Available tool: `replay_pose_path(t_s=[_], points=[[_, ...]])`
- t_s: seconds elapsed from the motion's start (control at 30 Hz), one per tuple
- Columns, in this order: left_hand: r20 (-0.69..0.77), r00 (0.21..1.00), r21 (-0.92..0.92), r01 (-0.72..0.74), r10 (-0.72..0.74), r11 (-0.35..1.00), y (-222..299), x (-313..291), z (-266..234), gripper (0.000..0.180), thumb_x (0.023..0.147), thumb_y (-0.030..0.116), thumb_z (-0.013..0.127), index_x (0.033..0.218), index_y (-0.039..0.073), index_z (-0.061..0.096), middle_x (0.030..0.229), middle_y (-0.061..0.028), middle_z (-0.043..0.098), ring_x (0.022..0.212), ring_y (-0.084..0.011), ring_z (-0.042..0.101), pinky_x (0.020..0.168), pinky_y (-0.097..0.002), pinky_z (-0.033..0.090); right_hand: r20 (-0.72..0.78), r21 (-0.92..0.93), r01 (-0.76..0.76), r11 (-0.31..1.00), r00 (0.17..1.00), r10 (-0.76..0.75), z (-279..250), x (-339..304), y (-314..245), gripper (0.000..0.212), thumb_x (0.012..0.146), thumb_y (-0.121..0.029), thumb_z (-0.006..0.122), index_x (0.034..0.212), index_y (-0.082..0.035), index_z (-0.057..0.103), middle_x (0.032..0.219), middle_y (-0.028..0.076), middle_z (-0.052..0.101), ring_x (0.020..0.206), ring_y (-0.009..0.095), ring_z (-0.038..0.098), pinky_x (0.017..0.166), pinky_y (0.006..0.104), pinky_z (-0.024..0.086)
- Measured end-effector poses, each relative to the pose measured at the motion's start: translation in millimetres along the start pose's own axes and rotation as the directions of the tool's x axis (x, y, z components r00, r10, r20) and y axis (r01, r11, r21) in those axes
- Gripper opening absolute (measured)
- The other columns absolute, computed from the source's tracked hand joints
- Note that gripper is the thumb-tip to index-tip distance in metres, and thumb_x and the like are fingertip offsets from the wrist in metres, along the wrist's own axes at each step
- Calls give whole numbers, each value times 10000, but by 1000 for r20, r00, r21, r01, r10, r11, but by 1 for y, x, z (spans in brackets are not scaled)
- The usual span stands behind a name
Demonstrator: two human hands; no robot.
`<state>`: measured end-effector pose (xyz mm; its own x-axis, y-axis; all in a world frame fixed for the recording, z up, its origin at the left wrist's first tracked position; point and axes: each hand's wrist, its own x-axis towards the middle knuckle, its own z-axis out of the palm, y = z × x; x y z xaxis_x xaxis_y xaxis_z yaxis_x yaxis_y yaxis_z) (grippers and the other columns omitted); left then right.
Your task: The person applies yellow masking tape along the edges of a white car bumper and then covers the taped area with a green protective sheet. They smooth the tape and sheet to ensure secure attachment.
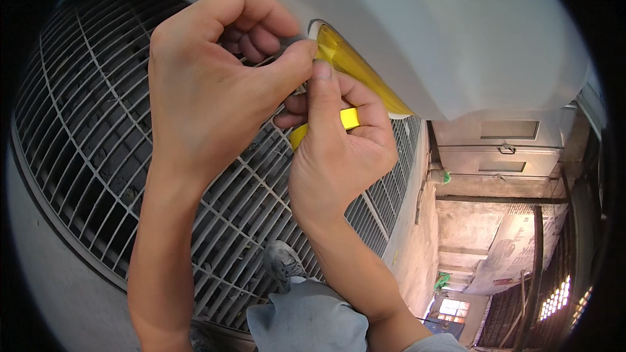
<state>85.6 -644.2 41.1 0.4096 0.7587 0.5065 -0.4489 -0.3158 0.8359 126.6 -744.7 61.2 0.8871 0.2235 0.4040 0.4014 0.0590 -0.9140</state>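
My left hand [208, 78] is curled at the corner of an opening in a grey car body panel [450, 32], its thumb tip at the edge of the yellow covering [365, 78] over that opening. Whatever its thumb and index finger may pinch is too small to make out. Just below, my right hand [345, 150] is closed around yellow tape [350, 118], which shows between its fingers and at the palm side. The two thumb tips nearly meet. The covering looks shiny and creased, with a whitish rim around it.
Under me is a metal floor grating [222, 221] with dark gaps. My shoe [284, 261] and grey trouser leg [306, 316] show below the hands. On the right are pale doors with small windows [508, 130], a wall and dark beams [531, 274].
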Motion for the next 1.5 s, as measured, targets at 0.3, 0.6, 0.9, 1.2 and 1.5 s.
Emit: replay_pose_path(t_s=[0.3,0.6,0.9,1.2,1.5], points=[[-48,988,-150,136,-144,979,-2,-11,14,147,880,-10,818,997,0,731,864,22,692,779,-30,614,725,-175,508,-41,-7,146,989,988,-147,2,3,12,95,954,-19,776,933,18,690,736,21,699,627,35,607,567,203,490],[-34,986,-197,154,-164,968,-6,-11,12,157,873,-19,830,990,0,728,876,6,706,769,-34,626,713,-174,519,32,-158,269,950,963,-268,-4,6,18,138,981,-38,747,998,73,666,836,117,735,675,117,703,571,237,600],[40,919,-386,376,-392,842,-1,-13,14,120,894,-11,811,977,0,723,879,-15,720,790,-48,649,741,-181,521,60,-199,303,932,953,-297,-8,8,19,134,981,-36,744,1016,76,678,821,101,731,658,98,686,566,224,592],[-15,973,-352,211,-231,912,-15,-13,14,172,860,2,860,981,-2,739,871,-15,733,755,-49,643,711,-182,515,53,-228,310,923,950,-306,-8,9,16,143,977,-42,752,1008,83,688,797,99,731,638,95,677,561,225,586],[-173,984,-103,-53,35,993,-20,-15,23,183,818,39,909,929,13,766,811,11,722,692,-27,594,650,-166,473,53,-278,375,884,925,-376,-8,10,17,128,971,-32,755,999,73,688,751,97,724,611,98,660,555,234,563]])
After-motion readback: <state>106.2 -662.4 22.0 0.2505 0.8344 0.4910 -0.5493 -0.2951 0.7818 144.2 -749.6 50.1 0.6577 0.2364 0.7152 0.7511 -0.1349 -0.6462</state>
